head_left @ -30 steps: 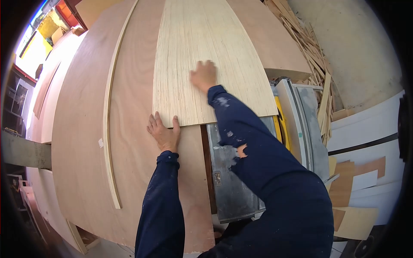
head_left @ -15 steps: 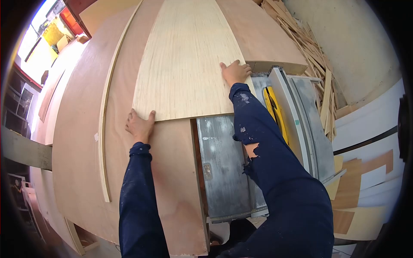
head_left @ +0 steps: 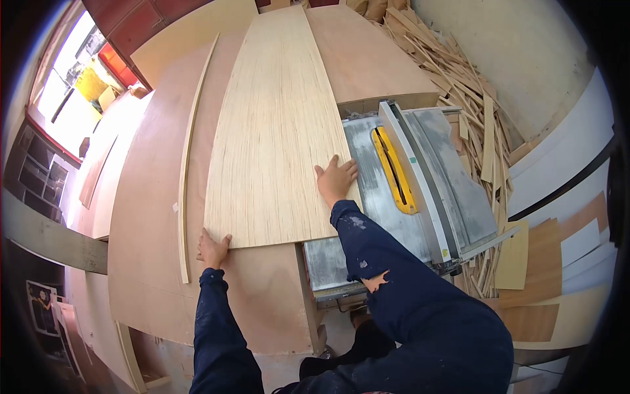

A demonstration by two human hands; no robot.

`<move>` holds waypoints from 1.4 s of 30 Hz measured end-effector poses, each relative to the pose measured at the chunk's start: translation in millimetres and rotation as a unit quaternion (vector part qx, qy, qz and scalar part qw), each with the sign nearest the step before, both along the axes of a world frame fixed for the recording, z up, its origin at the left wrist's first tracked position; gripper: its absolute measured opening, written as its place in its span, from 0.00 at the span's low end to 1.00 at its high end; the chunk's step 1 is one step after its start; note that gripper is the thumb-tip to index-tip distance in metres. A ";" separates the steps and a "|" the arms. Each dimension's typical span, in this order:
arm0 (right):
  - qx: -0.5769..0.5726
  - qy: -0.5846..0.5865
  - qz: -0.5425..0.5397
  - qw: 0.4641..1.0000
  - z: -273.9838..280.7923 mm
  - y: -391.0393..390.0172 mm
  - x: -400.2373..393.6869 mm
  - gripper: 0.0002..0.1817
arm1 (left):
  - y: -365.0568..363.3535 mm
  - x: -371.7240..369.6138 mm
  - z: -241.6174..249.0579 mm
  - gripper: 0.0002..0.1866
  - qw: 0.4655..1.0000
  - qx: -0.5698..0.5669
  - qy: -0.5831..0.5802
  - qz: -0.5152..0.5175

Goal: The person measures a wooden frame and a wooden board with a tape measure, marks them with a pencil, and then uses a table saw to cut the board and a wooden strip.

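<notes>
A long, pale plywood sheet [head_left: 275, 138] lies flat across a brown wooden work surface and part of a grey metal saw table [head_left: 367, 151]. My left hand [head_left: 213, 251] grips its near left corner, thumb at the near edge and fingers along the left side. On the sheet near its right edge rests my right hand [head_left: 337, 181], palm down with the fingers spread. To the right of that hand is a yellow slotted insert [head_left: 395, 171] in the saw table, beside a long straight fence [head_left: 417, 174].
A thin wood strip [head_left: 191, 164] lies left of the sheet. Many offcuts [head_left: 485, 131] are heaped against the wall at the right. More boards [head_left: 545, 249] lean at the lower right. A grey beam [head_left: 56, 233] stands at the left.
The plywood sheet has slid toward me, covering more of the saw table, with both hands still on it. The view has shifted; the yellow insert and the sheet's far end now show fully.
</notes>
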State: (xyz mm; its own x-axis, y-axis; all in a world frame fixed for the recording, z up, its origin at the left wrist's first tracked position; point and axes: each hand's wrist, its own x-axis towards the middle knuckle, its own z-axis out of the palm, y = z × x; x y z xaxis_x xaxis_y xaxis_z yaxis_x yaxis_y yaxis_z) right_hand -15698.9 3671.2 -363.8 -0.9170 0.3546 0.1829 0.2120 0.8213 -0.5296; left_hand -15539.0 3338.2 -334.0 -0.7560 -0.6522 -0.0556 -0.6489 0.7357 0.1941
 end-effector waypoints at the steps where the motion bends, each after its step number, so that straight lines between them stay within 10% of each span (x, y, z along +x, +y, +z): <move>1: 0.000 -0.006 0.003 1.000 1.5 1.7 21.1 0.38 | -0.6 20.7 -1.8 0.51 1.000 0.001 -0.004 -0.005; 22: -0.044 -0.081 0.028 0.995 13.3 106.9 529.8 0.39 | 30.0 491.5 26.7 0.54 0.989 0.065 -0.047 -0.122; 27: -0.109 0.034 -0.271 0.956 -44.2 86.4 680.4 0.50 | 4.3 470.6 -15.7 0.42 0.930 0.300 0.143 -0.155; 29: -0.440 -0.018 -0.212 0.873 -56.7 55.2 704.0 0.46 | 14.7 469.6 -15.0 0.40 0.937 0.286 0.125 -0.157; 30: -0.652 -0.094 -0.145 0.738 -17.4 27.2 707.9 0.42 | 19.2 469.7 -10.6 0.39 0.935 0.294 0.126 -0.150; 33: -0.789 -0.020 -0.101 0.605 -23.3 -15.9 701.7 0.28 | 34.7 494.6 -18.2 0.38 0.925 0.305 0.154 -0.169; 42: -0.775 0.106 -0.199 0.591 -38.3 29.3 848.8 0.24 | 121.1 660.2 -27.8 0.34 0.884 0.382 0.187 -0.194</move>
State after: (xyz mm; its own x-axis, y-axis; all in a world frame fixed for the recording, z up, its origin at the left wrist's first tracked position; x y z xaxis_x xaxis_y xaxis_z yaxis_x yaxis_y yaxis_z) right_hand -14850.1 3700.5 -402.1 -0.7186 0.4275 -0.5485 0.0188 -0.7765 -0.6299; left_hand -14878.7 3459.3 -361.7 -0.9735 -0.2190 -0.0663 -0.1611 0.4502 0.8783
